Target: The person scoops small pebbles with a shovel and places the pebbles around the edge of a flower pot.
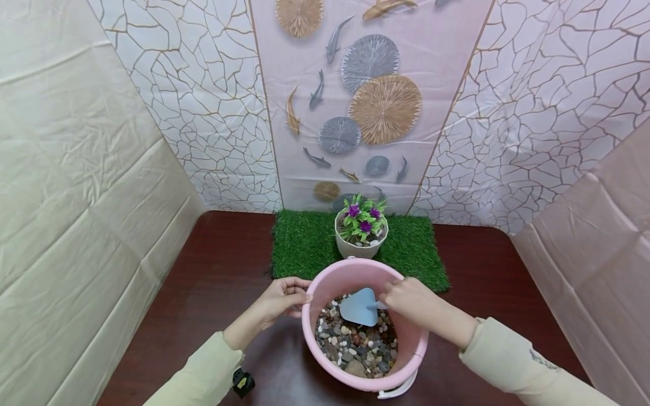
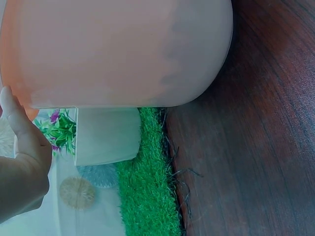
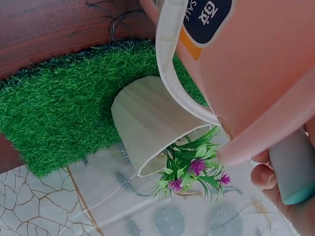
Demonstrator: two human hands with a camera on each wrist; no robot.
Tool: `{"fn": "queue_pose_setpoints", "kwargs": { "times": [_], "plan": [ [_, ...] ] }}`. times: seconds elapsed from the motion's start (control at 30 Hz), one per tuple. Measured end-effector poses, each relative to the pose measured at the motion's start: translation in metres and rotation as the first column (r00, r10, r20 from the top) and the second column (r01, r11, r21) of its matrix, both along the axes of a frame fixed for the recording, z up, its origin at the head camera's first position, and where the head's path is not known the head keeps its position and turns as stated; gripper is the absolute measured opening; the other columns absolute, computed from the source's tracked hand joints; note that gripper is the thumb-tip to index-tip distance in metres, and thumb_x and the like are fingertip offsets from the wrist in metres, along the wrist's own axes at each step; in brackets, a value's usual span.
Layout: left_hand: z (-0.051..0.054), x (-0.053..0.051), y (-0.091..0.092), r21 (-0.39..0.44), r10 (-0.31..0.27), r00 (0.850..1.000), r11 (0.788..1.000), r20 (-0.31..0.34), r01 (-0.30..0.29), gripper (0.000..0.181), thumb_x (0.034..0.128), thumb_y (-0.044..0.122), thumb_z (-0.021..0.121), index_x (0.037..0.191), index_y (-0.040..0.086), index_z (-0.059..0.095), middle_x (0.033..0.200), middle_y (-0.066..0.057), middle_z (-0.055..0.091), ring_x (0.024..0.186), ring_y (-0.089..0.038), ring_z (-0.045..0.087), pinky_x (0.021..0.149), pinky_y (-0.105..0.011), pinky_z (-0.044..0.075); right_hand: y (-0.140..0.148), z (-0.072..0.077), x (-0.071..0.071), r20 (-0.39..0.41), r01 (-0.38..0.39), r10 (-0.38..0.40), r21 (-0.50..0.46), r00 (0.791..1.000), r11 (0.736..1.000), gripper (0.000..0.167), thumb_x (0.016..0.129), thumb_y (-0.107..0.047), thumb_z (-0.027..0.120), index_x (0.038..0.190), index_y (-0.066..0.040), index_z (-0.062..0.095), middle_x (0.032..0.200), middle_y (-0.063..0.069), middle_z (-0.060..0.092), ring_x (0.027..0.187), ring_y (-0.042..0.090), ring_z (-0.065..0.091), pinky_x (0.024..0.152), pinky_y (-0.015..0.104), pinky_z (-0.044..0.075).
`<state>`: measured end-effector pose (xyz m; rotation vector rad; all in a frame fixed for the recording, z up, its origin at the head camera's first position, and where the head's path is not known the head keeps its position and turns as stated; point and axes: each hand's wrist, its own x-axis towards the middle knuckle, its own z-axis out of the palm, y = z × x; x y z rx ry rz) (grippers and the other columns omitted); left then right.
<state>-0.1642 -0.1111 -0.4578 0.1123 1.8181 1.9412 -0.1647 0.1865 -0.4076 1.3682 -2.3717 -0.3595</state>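
A pink bucket (image 1: pixel 311 338) holds many small pebbles (image 1: pixel 355 347) in grey, white and brown. The right hand (image 1: pixel 413 301) grips the handle of a light blue shovel (image 1: pixel 359 308), whose blade lies over the pebbles inside the bucket. In the right wrist view, fingers (image 3: pixel 266 176) curl round the shovel's grey and teal handle (image 3: pixel 294 167) beside the bucket rim. At the bucket's left side, the left hand (image 1: pixel 276 301) holds the rim with its thumb and fingers; the left wrist view shows that hand (image 2: pixel 27 142) at the rim's edge.
Behind the bucket, a white pot (image 1: pixel 355 248) with green leaves and purple flowers stands on a green grass mat (image 1: pixel 304 242). A white bucket handle (image 1: pixel 401 389) hangs at the front. A small black object (image 1: pixel 244 383) lies by the left sleeve on the dark wooden table (image 1: pixel 223 265).
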Motion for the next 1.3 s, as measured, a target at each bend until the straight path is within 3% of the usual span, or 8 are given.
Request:
{"fn": "queue_pose_setpoints", "kwargs": {
  "times": [0.13, 0.43, 0.67, 1.0, 1.3],
  "plan": [
    [0.000, 0.000, 0.000, 0.008, -0.001, 1.000, 1.000, 0.006, 0.001, 0.045, 0.0836, 0.004, 0.062, 0.123, -0.012, 0.050, 0.078, 0.004, 0.062, 0.064, -0.005, 0.062, 0.054, -0.015, 0.055, -0.002, -0.002, 0.000, 0.019, -0.016, 0.016, -0.006, 1.000, 1.000, 0.017, 0.070, -0.012, 0.072, 0.061, -0.017, 0.059, 0.058, -0.004, 0.050, 0.051, 0.011, 0.044, 0.039, 0.021, 0.033],
    [0.001, 0.000, -0.001, -0.001, 0.007, 1.000, 1.000, 0.020, -0.007, 0.044, 0.0838, 0.003, 0.062, 0.124, -0.012, 0.050, 0.080, 0.005, 0.063, 0.066, -0.006, 0.062, 0.055, -0.014, 0.055, -0.005, -0.011, -0.003, 0.152, -0.010, 0.009, 0.004, 0.988, 1.000, 0.016, 0.064, -0.004, 0.074, 0.066, -0.018, 0.065, 0.062, -0.005, 0.056, 0.058, 0.013, 0.051, 0.048, 0.023, 0.042],
    [0.001, 0.001, -0.001, -0.005, -0.001, 1.000, 1.000, 0.012, 0.001, 0.045, 0.0838, 0.005, 0.062, 0.123, -0.012, 0.050, 0.079, 0.003, 0.063, 0.066, -0.007, 0.062, 0.055, -0.015, 0.056, -0.013, -0.029, -0.003, 0.312, -0.007, 0.014, -0.026, 0.950, 1.000, 0.017, 0.063, -0.011, 0.077, 0.069, -0.017, 0.062, 0.069, -0.004, 0.056, 0.059, 0.012, 0.053, 0.049, 0.022, 0.043],
    [0.002, 0.001, -0.001, 0.007, 0.008, 1.000, 1.000, 0.013, -0.008, 0.042, 0.0843, 0.003, 0.061, 0.123, -0.012, 0.050, 0.080, 0.004, 0.063, 0.066, -0.006, 0.063, 0.055, -0.015, 0.056, -0.014, -0.029, -0.003, 0.391, 0.002, 0.016, -0.046, 0.920, 0.999, 0.017, 0.069, -0.010, 0.077, 0.076, -0.014, 0.062, 0.072, -0.001, 0.056, 0.063, 0.015, 0.056, 0.052, 0.022, 0.046],
    [0.002, 0.001, 0.000, 0.012, 0.008, 1.000, 1.000, 0.020, -0.008, 0.042, 0.0843, 0.002, 0.061, 0.123, -0.011, 0.051, 0.081, 0.004, 0.064, 0.066, -0.005, 0.063, 0.056, -0.015, 0.056, -0.012, -0.032, -0.004, 0.431, 0.020, 0.008, -0.060, 0.902, 0.998, 0.020, 0.067, -0.013, 0.079, 0.080, -0.016, 0.064, 0.073, -0.004, 0.056, 0.066, 0.012, 0.057, 0.056, 0.023, 0.050]
  ]
}}
